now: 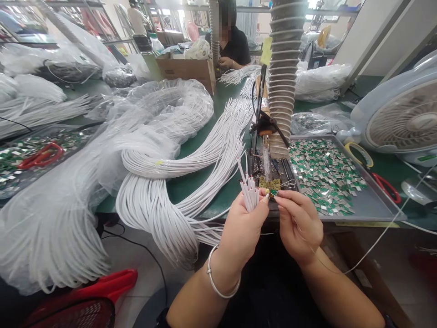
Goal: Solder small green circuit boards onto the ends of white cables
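Observation:
My left hand (244,228) is closed round a bunch of white cables (251,193), whose stripped ends point up with reddish tips. One cable end sticks out between its thumb and finger toward the right. Between the thumb and fingers of my right hand (302,223) is a small green circuit board (274,192), held close to that cable end. Just beyond both hands stands a soldering iron (266,157), mounted tip down over a yellowish sponge-like pad (269,183). Whether board and cable touch is too small to tell.
A grey tray (378,207) of small green boards lies at right, near a fan (406,109) and red-handled scissors (385,187). White cable bundles (153,200) hang over the left table edge. A ribbed hose (282,77) comes down behind the iron. A person (235,45) sits opposite.

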The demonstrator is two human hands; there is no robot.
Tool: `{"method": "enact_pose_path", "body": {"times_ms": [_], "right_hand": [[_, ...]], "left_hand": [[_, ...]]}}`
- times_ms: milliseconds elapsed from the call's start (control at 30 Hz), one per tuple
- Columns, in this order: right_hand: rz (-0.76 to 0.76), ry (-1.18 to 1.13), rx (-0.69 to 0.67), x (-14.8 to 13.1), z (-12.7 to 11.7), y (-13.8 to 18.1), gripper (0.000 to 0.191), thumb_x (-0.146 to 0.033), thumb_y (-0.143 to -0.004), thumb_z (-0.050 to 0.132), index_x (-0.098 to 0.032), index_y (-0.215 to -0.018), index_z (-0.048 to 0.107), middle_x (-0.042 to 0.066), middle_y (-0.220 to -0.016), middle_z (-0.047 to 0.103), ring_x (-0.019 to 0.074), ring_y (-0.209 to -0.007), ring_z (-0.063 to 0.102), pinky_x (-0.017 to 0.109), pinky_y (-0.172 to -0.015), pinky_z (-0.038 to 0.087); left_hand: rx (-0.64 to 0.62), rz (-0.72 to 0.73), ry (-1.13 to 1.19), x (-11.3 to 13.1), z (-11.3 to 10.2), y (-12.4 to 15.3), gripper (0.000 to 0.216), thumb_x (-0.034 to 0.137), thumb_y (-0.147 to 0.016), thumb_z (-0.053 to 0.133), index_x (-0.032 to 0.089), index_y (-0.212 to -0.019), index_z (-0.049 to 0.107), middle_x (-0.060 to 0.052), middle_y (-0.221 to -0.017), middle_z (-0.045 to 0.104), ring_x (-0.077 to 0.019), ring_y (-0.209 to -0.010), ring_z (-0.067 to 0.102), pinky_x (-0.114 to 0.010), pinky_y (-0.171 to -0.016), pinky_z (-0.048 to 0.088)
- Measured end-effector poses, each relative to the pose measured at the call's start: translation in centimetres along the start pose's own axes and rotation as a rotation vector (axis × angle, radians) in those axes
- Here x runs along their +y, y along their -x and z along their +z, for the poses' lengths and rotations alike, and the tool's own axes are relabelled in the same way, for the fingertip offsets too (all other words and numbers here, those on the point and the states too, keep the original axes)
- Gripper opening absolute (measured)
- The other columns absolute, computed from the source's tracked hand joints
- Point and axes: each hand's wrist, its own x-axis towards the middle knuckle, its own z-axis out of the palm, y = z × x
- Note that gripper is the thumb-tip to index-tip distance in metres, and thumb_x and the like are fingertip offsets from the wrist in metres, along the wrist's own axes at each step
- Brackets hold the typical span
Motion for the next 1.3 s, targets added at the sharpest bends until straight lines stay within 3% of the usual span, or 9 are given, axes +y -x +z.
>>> {"method": "enact_pose_path", "body": {"times_ms": [533,667,833,1000,1300], "right_hand": [[0.028,-0.081,-0.021,0.3,-0.1,0.8,0.032,-0.005,-0.083,0.05,-0.021,-0.109,0.06,0.008,-0.097,0.063,0.0175,-0.088,0.063,0.033,-0.074,0.056],[0.12,-0.102,-0.071,0.4,-0.4,1.1,0.033,-0.005,-0.087,0.043,-0.021,-0.112,0.057,0.006,-0.092,0.063,0.0139,-0.077,0.063,0.029,-0.066,0.056],[0.131,-0.004,-0.151,0.4,-0.4,1.3,0.021,-0.009,-0.085,0.05,-0.019,-0.101,0.059,0.005,-0.085,0.06,0.015,-0.077,0.061,0.029,-0.067,0.055],[0.142,-0.009,-0.133,0.6,-0.2,1.6,0.015,-0.008,-0.084,0.051,-0.019,-0.092,0.056,0.003,-0.081,0.058,0.0138,-0.074,0.059,0.027,-0.065,0.054],[0.141,-0.123,-0.142,0.4,-0.4,2.0,0.032,-0.008,-0.087,0.04,-0.016,-0.117,0.052,0.01,-0.1,0.065,0.016,-0.093,0.064,0.031,-0.08,0.057]], "left_hand": [[-0.034,-0.012,-0.034,-0.6,-0.4,-0.2,0.007,0.018,-0.077,0.059,0.015,-0.084,0.059,0.002,-0.076,0.056,-0.0081,-0.067,0.049,-0.022,-0.072,0.041],[-0.104,0.007,-0.124,-1.1,-1.2,-0.1,0.002,0.018,-0.078,0.059,0.016,-0.079,0.059,0.001,-0.079,0.057,-0.0105,-0.074,0.052,-0.023,-0.075,0.041],[-0.165,0.089,-0.26,-1.8,-2.0,0.1,0.007,0.021,-0.081,0.057,0.017,-0.075,0.057,-0.001,-0.084,0.057,-0.0124,-0.08,0.052,-0.025,-0.079,0.041],[-0.173,0.087,-0.413,-1.6,-2.2,0.1,0.01,0.026,-0.082,0.055,0.017,-0.079,0.058,0.0,-0.077,0.055,-0.0132,-0.075,0.05,-0.026,-0.072,0.041],[-0.196,0.066,-0.415,-0.7,-1.8,-0.3,0.01,0.02,-0.078,0.056,0.017,-0.07,0.054,-0.001,-0.082,0.057,-0.0146,-0.08,0.053,-0.028,-0.078,0.042]]}}
